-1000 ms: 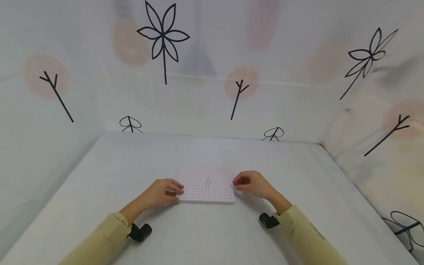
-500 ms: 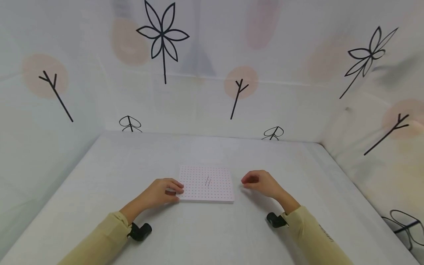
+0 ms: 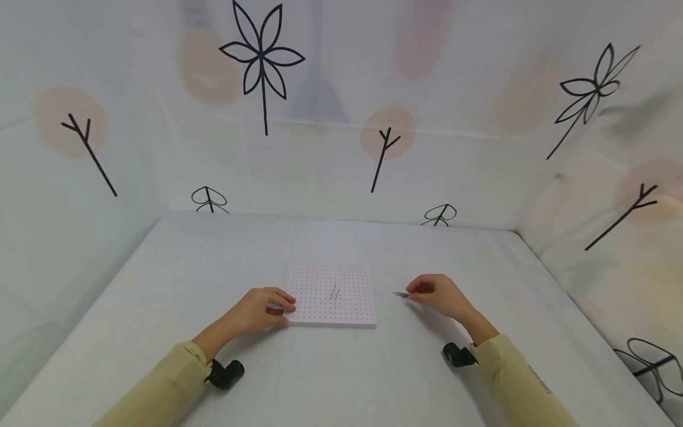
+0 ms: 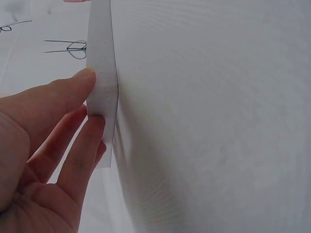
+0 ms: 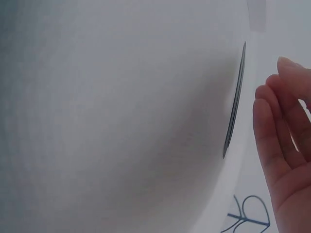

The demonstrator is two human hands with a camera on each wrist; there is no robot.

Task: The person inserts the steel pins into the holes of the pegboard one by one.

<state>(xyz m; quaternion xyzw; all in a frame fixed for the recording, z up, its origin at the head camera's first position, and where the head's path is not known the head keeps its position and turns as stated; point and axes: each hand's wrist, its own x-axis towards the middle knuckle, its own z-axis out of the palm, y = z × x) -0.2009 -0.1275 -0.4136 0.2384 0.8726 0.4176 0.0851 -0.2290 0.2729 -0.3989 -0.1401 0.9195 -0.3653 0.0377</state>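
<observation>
A thin white board with a grid of small dots lies flat on the white table. Two thin dark pins show as slanted lines near its middle. My left hand holds the board by its left edge; in the left wrist view the thumb and fingertips touch the board's side. To the right of the board, my right hand hovers beside a few slim, pointed metal needles. The right wrist view shows those needles close together, apart from the loosely bent fingers.
A white cloth-covered table extends around the board. White fabric walls with black plant drawings stand at the back and on both sides. A black wrist camera sits on the left sleeve, another camera on the right.
My right hand has moved to the right, away from the board's right edge, and the needles now show at its fingertips. The left hand and board stay in place.
</observation>
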